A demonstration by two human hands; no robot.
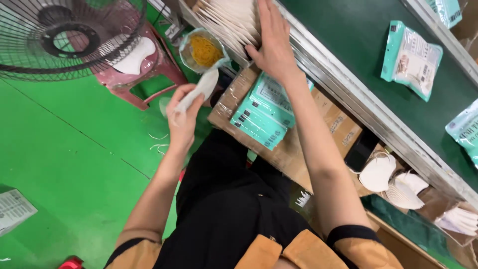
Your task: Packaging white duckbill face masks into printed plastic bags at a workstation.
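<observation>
Left hand [183,115] pinches a folded white fabric face mask [199,92] by its lower edge; light, limp, best gripped at the fold. Right hand [273,42] lies flat, fingers spread, on a fanned stack of white masks [229,20] beside the dark green conveyor belt [348,35]. Teal packets [264,112] rest on a cardboard box [298,149].

We see a fan [69,37] over a pink stool [149,74] on the green floor [64,164]. Teal packs [261,117] lie on a cardboard box [343,127]. One sealed pouch [412,60] rides the dark green belt [348,35]. Loose white masks [393,182] sit lower right.
</observation>
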